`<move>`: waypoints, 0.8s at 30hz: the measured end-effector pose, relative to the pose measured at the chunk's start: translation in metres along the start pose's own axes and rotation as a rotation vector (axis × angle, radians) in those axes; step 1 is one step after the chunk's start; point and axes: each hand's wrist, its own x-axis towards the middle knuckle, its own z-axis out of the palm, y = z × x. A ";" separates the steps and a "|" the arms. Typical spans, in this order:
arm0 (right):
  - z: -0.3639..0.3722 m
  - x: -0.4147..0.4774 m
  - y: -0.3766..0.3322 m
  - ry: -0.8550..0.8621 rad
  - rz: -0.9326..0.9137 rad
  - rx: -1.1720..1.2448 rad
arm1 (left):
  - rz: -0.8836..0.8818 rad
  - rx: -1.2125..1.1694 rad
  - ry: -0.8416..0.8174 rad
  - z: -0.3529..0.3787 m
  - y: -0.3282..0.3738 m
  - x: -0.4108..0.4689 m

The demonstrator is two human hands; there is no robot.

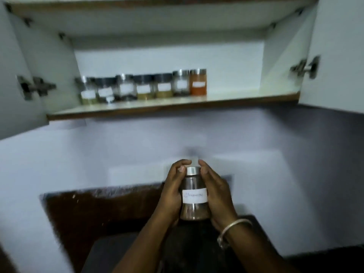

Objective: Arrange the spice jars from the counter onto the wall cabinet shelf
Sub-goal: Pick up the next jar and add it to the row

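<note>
Here, two bare hands hold one spice jar [194,196] upright between them, low in the view and above the dark desk [102,205]. The left hand [173,191] wraps the jar's left side and the right hand [215,192] wraps its right side, so each grip is clamped on the jar, with fingertips reaching up to touch its silver lid [193,170]. The jar is clear with brownish contents at the bottom and carries a white handwritten label [194,195], too blurred to read with confidence. A thin metal bangle [234,229] circles the right wrist. Well above the grips, the wall cabinet stands open, with a door swung out to each side. On its shelf [236,96], up and to the left of the hands, a row of seven labelled jars [143,86] stands side by side near the back wall; the jar at the right end of the row, an orange-red spice jar [198,82], is nearest above the hands. The shelf to the right of that row is bare. A pale wall [98,146] lies behind the hands.
</note>
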 end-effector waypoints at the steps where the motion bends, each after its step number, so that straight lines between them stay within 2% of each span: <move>1: 0.000 0.008 -0.010 -0.024 -0.016 -0.021 | 0.014 0.038 -0.009 0.005 0.010 0.010; 7: 0.002 0.081 -0.105 -0.056 -0.294 -0.416 | 0.224 0.202 -0.036 0.053 0.079 0.103; 11: 0.003 0.130 -0.164 -0.043 -0.365 -0.474 | 0.284 0.254 -0.117 0.077 0.112 0.162; 17: 0.008 0.209 -0.208 0.034 -0.470 -0.672 | 0.330 0.395 -0.102 0.088 0.131 0.245; 19: 0.006 0.234 -0.214 0.053 -0.459 -0.707 | 0.332 0.552 -0.089 0.082 0.127 0.261; 22: 0.002 0.270 -0.221 0.087 -0.423 -0.653 | 0.388 0.950 -0.076 0.060 0.117 0.276; 24: -0.002 0.293 -0.227 0.128 -0.460 -0.704 | 0.377 1.084 -0.047 0.049 0.109 0.283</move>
